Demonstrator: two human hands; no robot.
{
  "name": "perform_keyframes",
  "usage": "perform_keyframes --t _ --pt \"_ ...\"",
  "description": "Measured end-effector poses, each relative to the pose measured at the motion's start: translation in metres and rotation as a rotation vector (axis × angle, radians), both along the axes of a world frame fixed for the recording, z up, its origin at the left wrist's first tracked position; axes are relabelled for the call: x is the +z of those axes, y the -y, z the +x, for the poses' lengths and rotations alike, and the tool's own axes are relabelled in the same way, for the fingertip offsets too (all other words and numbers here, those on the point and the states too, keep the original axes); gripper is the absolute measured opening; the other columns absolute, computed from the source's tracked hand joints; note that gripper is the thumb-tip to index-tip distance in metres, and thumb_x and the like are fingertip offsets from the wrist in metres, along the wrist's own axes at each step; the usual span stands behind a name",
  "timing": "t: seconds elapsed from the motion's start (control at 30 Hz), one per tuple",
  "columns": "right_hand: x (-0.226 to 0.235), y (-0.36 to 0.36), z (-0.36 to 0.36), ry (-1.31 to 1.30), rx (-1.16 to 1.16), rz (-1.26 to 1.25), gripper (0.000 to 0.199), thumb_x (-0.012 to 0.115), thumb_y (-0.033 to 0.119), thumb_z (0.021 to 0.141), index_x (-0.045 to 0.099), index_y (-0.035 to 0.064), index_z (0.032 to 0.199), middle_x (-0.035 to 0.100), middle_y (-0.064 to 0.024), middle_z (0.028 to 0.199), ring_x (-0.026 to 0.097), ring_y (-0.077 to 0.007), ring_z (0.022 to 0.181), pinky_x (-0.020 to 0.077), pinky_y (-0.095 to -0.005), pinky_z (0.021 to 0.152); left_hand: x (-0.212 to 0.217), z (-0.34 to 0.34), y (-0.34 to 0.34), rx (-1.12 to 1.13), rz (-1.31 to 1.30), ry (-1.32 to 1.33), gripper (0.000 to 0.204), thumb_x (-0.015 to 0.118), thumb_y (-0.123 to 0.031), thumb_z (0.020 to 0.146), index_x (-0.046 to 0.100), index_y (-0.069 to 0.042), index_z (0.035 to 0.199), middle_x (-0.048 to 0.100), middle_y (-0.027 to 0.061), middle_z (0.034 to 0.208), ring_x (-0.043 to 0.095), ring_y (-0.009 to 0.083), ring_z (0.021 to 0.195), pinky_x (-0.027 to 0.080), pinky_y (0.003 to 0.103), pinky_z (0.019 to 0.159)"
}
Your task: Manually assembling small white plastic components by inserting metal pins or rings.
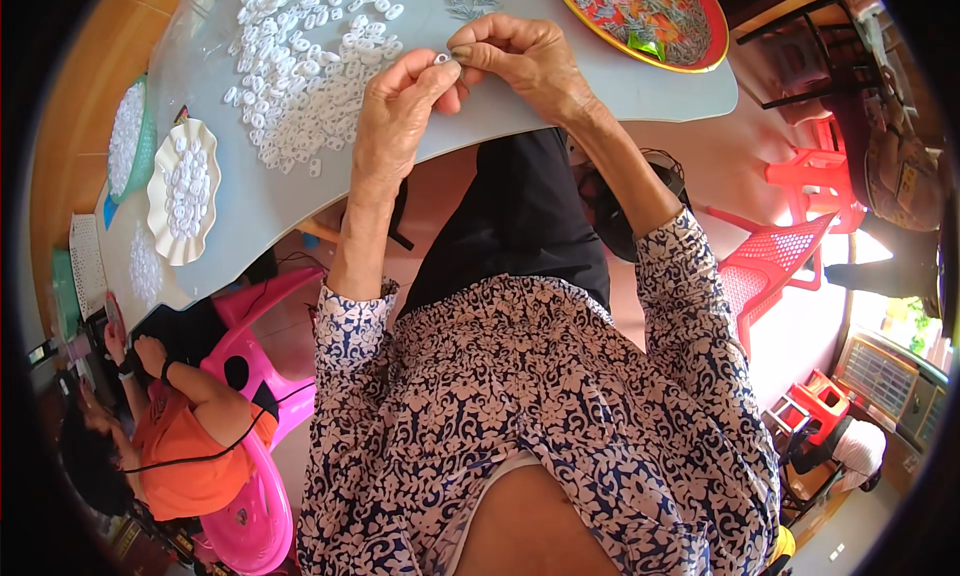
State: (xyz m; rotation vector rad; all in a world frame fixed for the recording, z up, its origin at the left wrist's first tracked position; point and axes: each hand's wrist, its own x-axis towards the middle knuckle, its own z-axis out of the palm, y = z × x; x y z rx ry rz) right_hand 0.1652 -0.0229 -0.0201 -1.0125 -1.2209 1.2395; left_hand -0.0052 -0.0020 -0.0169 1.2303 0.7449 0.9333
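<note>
My two hands meet over the near edge of the pale grey table [650,98]. My left hand [392,121] pinches a small white plastic piece with a hole [442,59] between thumb and fingertips. Thumb and forefinger of my right hand [535,68] are pressed together right beside that piece; whatever they hold is too small or hidden. Left of my hands spreads a large heap of similar white oval pieces [300,101]. Beyond my right hand lies a little pile of thin grey metal pins or nails [472,0].
A round red tray with a yellow rim [716,38] holds many grey pins and a green packet [647,46]. A scalloped cream dish [160,216] and a green basket [148,141] hold small pieces at left. A person in orange [195,456] sits on a pink chair [250,536]. Red chairs [770,266] stand right.
</note>
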Motion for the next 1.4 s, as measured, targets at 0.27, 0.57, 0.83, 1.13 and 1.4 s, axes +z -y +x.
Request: perform_keyframes --t 0.27,0.57,0.83,1.13,1.4 --pt "-0.005 0.001 0.001 0.051 -0.055 0.044 0.016 0.062 0.015 0.089 0.065 0.0021 0.096 0.061 0.0013 0.081 0.054 -0.0056 0.072 0.0461 -0.0203 0.068 0.002 -0.001 0.005 -0.010 0.059 -0.099 0.025 0.054 -0.023 0.091 0.063 0.000 0.087 0.055 0.0017 0.063 0.054 0.0107 0.069 0.044 0.025 0.069" --pt "-0.004 0.003 -0.002 -0.067 -0.051 0.078 0.020 0.060 0.011 0.090 0.061 0.0021 0.107 0.063 -0.0022 0.087 0.059 -0.0088 0.080 0.0503 -0.0228 0.076 -0.001 0.002 0.007 0.003 0.163 -0.177 0.027 0.052 -0.024 0.093 0.063 0.000 0.087 0.057 0.0011 0.064 0.052 0.0069 0.063 0.041 0.022 0.061" --pt "-0.004 0.004 -0.002 -0.028 -0.035 0.088 0.020 0.060 0.010 0.089 0.061 0.0019 0.107 0.064 -0.0022 0.090 0.060 -0.0090 0.081 0.0508 -0.0229 0.077 -0.002 0.004 0.011 0.060 0.251 -0.191 0.025 0.054 -0.023 0.092 0.062 -0.001 0.083 0.057 0.0002 0.062 0.049 0.0048 0.059 0.038 0.021 0.056" --pt "0.000 0.006 -0.004 0.028 -0.080 0.086 0.016 0.064 0.015 0.087 0.067 0.0002 0.091 0.064 0.0003 0.078 0.057 -0.0062 0.073 0.0488 -0.0208 0.066 -0.001 0.005 0.013 0.077 0.242 -0.224 0.025 0.054 -0.023 0.092 0.062 -0.002 0.082 0.055 -0.0003 0.062 0.046 0.0044 0.057 0.037 0.020 0.056" --pt "-0.001 0.005 -0.001 0.139 -0.054 0.132 0.022 0.065 0.022 0.086 0.066 0.0003 0.085 0.062 -0.0004 0.072 0.055 -0.0061 0.068 0.0456 -0.0215 0.062 0.000 0.002 0.012 0.022 0.234 -0.185 0.027 0.053 -0.024 0.092 0.061 -0.002 0.079 0.054 -0.0001 0.061 0.046 0.0051 0.058 0.038 0.021 0.056"
